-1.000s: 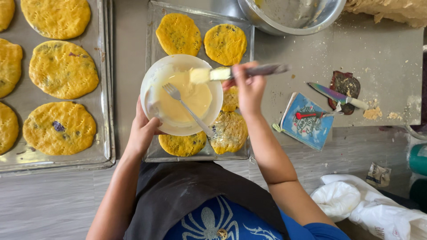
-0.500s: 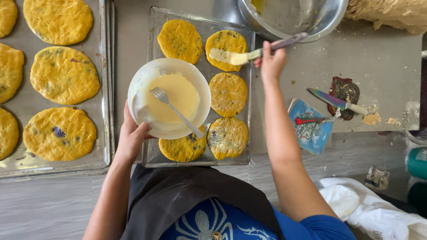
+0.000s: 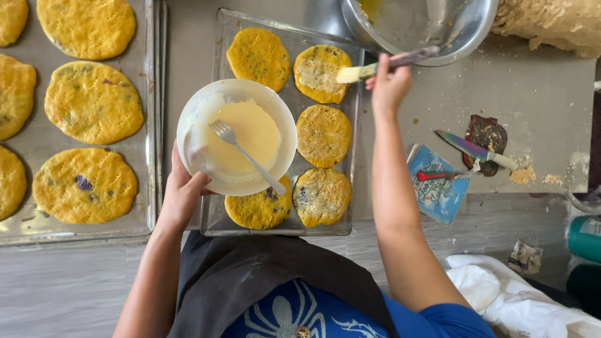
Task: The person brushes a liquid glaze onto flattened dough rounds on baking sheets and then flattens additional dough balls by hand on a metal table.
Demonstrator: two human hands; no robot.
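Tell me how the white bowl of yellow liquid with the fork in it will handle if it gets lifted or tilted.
The white bowl looks light: the left hand holds it alone by the rim. Its thin yellow liquid would probably slosh if tilted. The fork leans loose over the rim, so it may slide or tip out.

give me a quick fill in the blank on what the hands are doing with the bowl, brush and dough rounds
1. The left hand holds a white bowl of pale yellow liquid with a ____ resting in it.
2. The right hand holds a pastry brush whose bristles touch a dough round in the ____ row of the glass tray.
3. The glass tray holds ____ dough rounds.
4. A colourful knife lies to the ____ of the right arm.

Missing words: fork; far; six; right
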